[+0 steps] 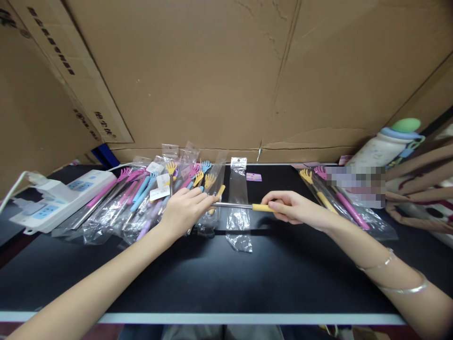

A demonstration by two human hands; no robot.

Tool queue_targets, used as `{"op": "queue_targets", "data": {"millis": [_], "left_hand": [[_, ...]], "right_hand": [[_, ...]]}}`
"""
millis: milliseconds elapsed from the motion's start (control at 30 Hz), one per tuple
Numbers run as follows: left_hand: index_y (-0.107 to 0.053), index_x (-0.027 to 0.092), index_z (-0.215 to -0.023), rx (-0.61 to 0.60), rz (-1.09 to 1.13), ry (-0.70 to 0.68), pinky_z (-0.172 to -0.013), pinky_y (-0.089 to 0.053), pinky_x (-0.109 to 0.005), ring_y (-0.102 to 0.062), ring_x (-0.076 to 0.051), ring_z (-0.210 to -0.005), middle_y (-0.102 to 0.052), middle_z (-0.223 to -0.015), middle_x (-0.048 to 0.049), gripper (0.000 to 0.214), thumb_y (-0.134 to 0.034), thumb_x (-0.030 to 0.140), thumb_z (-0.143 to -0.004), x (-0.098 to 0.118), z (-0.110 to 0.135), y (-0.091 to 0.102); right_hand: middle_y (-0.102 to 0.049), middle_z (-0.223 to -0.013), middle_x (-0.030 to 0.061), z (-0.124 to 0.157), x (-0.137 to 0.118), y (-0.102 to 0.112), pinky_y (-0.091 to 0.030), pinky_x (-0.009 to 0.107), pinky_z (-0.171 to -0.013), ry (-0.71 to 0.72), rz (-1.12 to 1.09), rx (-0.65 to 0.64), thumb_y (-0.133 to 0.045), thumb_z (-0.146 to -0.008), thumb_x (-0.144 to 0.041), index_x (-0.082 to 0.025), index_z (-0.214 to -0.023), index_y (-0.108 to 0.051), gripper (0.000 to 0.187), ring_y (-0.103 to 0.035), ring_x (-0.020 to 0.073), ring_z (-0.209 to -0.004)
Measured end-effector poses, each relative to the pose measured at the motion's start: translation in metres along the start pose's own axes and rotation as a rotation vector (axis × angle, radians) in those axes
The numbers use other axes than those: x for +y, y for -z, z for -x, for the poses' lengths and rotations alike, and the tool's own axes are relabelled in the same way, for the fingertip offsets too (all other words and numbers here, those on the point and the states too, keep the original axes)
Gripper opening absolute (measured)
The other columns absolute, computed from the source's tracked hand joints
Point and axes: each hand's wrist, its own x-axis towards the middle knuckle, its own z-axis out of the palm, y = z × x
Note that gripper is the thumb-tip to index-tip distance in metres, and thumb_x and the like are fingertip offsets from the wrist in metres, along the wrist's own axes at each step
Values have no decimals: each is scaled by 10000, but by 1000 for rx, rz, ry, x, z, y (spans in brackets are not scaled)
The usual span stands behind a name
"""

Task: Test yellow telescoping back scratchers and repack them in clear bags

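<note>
A back scratcher (231,205) with a thin metal rod and a yellow handle is held level above the black table. My right hand (288,207) is closed round its yellow handle. At the other end, my left hand (187,208) grips the rod, and its fingers hide that end. Behind and below the rod lies a flat clear plastic bag (238,184). A small purple card (254,177) rests just right of the bag's top.
Several bagged back scratchers (141,191) in pink, blue, purple and yellow lie at left, beside a white power strip (67,198). At right are more bagged scratchers (348,208) and a white bottle (380,146). A cardboard wall (212,71) stands behind the table (247,283).
</note>
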Motion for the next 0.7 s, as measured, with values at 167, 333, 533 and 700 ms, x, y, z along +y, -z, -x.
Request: {"op": "queue_targets", "data": {"millis": [167,333,533,700], "left_hand": [[-645,198,-883,-16,-11,13,-570,-318,-270,-523,-130,-626,-596,-610,13,201,-455,229,-939,6,1,3],[-650,206,-952,-46,26,26,-575,-328,-272,-525,-132,-634,-613,-634,10,210,-443,239,-944,8,1,0],[-659,253,-922,-85,43,86,-591,-323,-277,-545,-145,-673,-654,-679,23,191,-490,344,-920,-4,-1,-4],[-656,252,-938,-104,39,139,-606,-340,-285,-568,-164,-711,-683,-758,3,200,-521,392,-893,-21,-2,1]], "right_hand": [[-466,-530,-55,-1,0,-2,-128,166,-344,-16,-108,-28,-550,-788,-575,-162,-950,-536,444,-243,22,-382],[-522,-529,-44,-4,2,-9,-164,171,-314,-7,-114,30,-555,-787,-567,-166,-886,-503,416,-252,18,-337],[-540,-690,-21,-7,3,-6,-337,182,-409,137,67,104,-576,-802,-486,-172,-939,-518,347,-425,62,-493],[-475,-627,-45,-1,2,10,-352,210,-531,296,229,169,-559,-839,-436,-170,-950,-542,288,-431,80,-554]]}}
